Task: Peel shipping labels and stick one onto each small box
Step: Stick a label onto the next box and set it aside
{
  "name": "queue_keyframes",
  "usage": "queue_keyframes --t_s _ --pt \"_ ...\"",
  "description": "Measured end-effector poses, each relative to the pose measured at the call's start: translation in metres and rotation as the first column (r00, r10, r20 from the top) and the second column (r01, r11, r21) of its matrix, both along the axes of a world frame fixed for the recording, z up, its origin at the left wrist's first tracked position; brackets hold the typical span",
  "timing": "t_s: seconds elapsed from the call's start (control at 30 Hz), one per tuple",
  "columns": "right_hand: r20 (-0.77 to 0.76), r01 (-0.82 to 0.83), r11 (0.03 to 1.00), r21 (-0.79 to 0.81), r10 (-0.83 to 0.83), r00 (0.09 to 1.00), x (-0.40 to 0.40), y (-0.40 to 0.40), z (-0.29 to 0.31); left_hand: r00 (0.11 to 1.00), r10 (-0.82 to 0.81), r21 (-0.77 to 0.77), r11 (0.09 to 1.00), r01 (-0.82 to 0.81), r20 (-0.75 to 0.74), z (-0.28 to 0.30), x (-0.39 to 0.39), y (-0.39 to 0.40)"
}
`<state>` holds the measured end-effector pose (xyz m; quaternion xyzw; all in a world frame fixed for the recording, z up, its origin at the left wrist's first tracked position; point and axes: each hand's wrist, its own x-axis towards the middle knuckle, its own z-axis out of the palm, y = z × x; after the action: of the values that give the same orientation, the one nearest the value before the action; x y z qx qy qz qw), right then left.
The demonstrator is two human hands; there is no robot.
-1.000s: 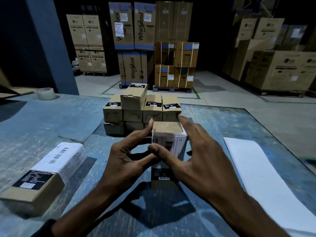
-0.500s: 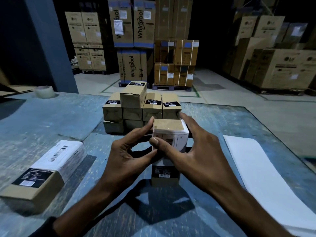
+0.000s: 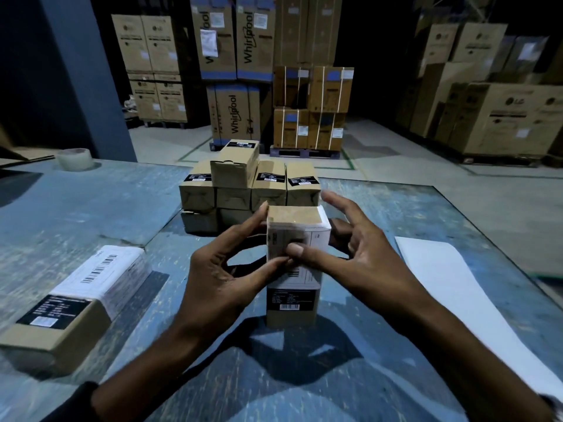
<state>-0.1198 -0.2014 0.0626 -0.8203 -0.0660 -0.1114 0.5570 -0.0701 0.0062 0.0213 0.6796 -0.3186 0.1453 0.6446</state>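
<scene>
I keep the small box (image 3: 292, 303) upright on the bench (image 3: 91, 214); left hand (image 3: 225, 278) pinches it steady, right hand (image 3: 359, 263), fingers spread, thumbs the label (image 3: 316, 239) flat

Both hands (image 3: 292, 260) press white label (image 3: 310, 239) onto upright box (image 3: 291, 312) (table (image 3: 91, 214)).
</scene>
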Motion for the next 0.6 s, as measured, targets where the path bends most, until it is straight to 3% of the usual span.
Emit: queue_keyframes --t_s 0.13,0.23,0.37,0.5,0.6 --pt "0.01 -0.064 0.994 0.085 0.064 0.998 0.0 -0.004 -0.003 0.941 0.256 -0.013 0.966 -0.26 0.22 -0.001 -0.007 -0.002" --pt "0.05 -0.072 0.996 0.057 0.069 0.996 -0.001 0.002 -0.004 0.888 0.319 -0.034 0.945 -0.327 0.332 -0.004 -0.008 -0.002" --pt "0.108 -0.072 0.997 -0.017 0.074 0.991 -0.003 0.007 -0.006 0.866 0.357 -0.064 0.932 -0.358 0.35 -0.007 -0.009 -0.009" --pt "0.155 -0.054 0.996 -0.065 0.063 0.986 -0.003 0.008 -0.007 0.921 0.331 0.085 0.932 -0.354 0.206 0.003 0.003 -0.002" --pt "0.158 -0.071 0.995 -0.066 0.08 0.984 -0.003 0.006 -0.007 0.787 0.427 0.038 0.869 -0.494 0.446 0.002 -0.005 -0.001"
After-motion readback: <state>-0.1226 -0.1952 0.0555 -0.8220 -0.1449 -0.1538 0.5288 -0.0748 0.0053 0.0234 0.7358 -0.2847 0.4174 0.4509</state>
